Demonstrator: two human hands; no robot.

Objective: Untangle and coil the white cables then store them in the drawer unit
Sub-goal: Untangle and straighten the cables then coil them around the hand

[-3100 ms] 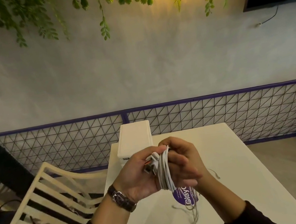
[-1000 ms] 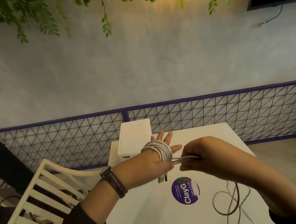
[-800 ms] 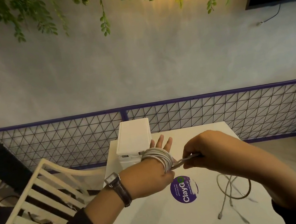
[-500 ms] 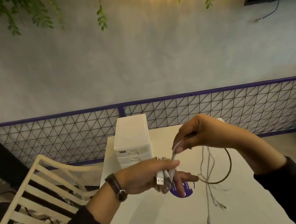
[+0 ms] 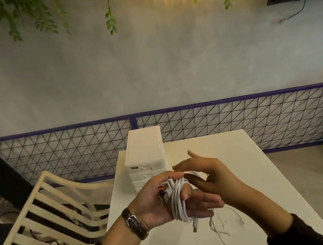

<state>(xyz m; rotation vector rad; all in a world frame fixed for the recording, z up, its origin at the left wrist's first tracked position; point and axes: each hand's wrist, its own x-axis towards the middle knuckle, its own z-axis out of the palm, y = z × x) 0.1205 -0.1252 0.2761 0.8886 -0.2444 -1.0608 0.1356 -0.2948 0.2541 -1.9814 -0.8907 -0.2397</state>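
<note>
Two hands are up over the bench (image 5: 246,162) here. The left hand (image 5: 160,204) is turned palm up with the white cable coil (image 5: 178,203) looped round its fingers (image 5: 206,201). Its thumb is pressed down on the plug ends at the top of the coil, and one plug dangles off the bottom. Half a second back the right hand (image 5: 212,175) was up higher, pinching the cable's tail. Now it has let go and hovers just beside the coil, fingers straight and a bit spread, holding nothing. The left hand was palm down back then, so it has flipped over. The thin loose cables (image 5: 224,225) lie on the bench by the right wrist instead of hanging in the air. The drawer unit (image 5: 144,152) stands at the bench's far left, same spot as before.
</note>
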